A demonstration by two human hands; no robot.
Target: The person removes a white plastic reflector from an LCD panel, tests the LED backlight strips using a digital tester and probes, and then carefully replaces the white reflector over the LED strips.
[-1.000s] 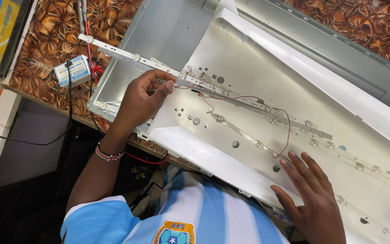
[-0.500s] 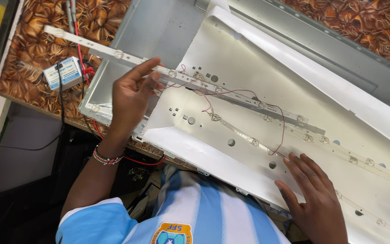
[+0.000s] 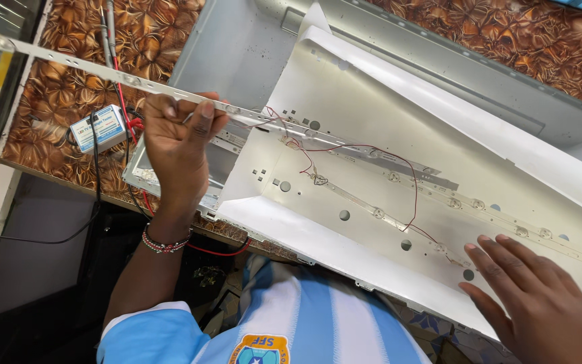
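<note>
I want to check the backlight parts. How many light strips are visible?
3: one lifted strip in the left hand, one upper strip and one lower strip lying on the white sheet. Others may be hidden.

One head-worn camera looks steeply down, close over the white reflector tray point(image 3: 399, 121) on the patterned tabletop point(image 3: 75, 87).

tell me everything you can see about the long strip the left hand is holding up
The LED strip is a long, narrow, pale bar, thin and stiff-looking, with small round lenses and holes spaced along it. It runs slantwise from the upper left down toward the white reflector sheet, raised above the patterned table. The left hand has its fingers closed on it near the middle. Thin red wires lead from its lower end to another strip lying in the panel.
</note>
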